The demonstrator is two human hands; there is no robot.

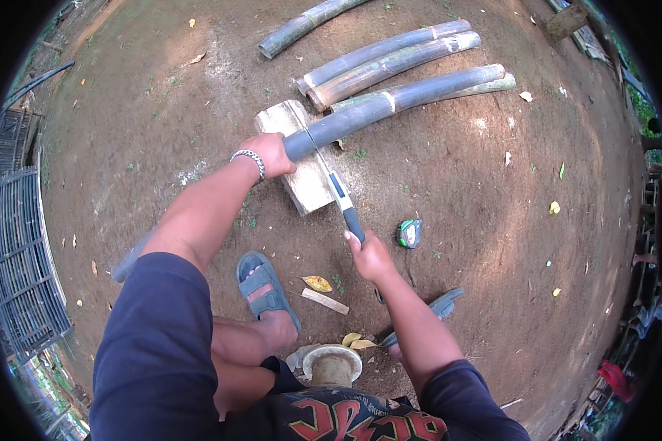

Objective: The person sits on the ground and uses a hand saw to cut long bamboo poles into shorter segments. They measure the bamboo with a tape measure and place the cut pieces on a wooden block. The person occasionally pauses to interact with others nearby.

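Observation:
A dark grey bamboo pole (pixel 360 120) lies across a pale split log (pixel 307 192) on the dirt ground. My left hand (pixel 274 153), with a chain bracelet at the wrist, is closed around the pole's near left end. In my right hand (pixel 372 255) is the handle of a hand saw (pixel 338 192). Its thin blade crosses the pole just right of my left hand. How deep the blade sits in the bamboo, I cannot tell. Pale sawdust is scattered around the log.
Several more bamboo poles (pixel 397 70) lie beyond, toward the top. A green and black tape measure (pixel 409 234) rests right of the saw handle. Near my sandalled foot (pixel 266 290) are a flat wood strip (pixel 325 301) and dry leaves. A slatted bamboo panel (pixel 22 257) stands far left.

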